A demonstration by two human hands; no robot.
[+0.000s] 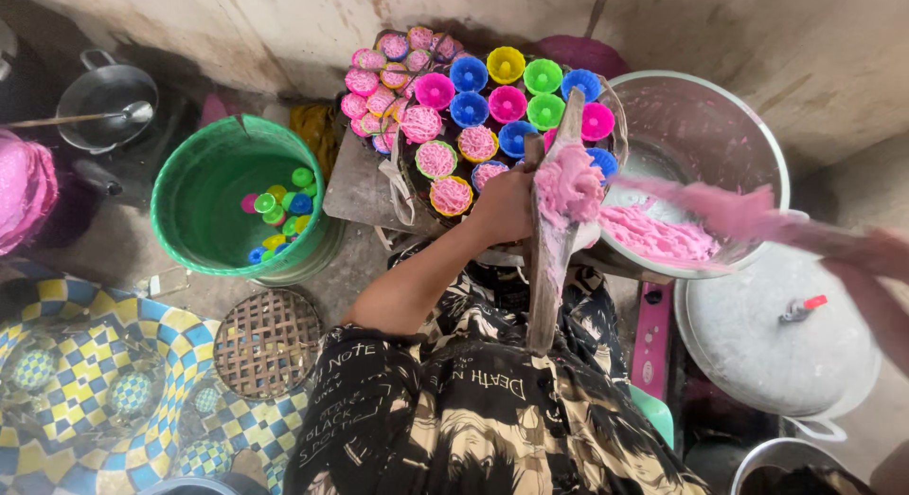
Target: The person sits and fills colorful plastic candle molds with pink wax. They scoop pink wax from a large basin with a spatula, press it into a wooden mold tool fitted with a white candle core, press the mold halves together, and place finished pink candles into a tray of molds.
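Clearly, most of the risk sits around the wooden paddle. Far to the left of the left hand [505,206], a round green plastic bucket [237,206] holds a few small coloured cups floating or lying in water; it is well apart from the work and in no one's way.

The left hand is curled shut around the long flat wooden paddle [552,239], which stands tilted with a lump of soft pink dough [568,184] heaped on its upper part. That lump looks loosely stuck, so a jolt or a steeper tilt could send it sliding down the blade onto the patterned shirt below the hand, or onto the round tray of small fluted plastic moulds [473,107] just above the hand. Some moulds are already filled with pink dough; others, in blue, green, yellow and magenta, are bare. A careless swipe could smear the filled ones or knock the stacked cups at the tray's left edge.

To the right of the paddle, a large round metal basin [710,126] holds more pink dough. The right hand [876,258] is a motion-blurred streak at the frame's edge, coated in pink; whether it is spread or closed cannot be told.

The tray's rim is mostly covered, and the paddle's lower end is lost against the shirt.
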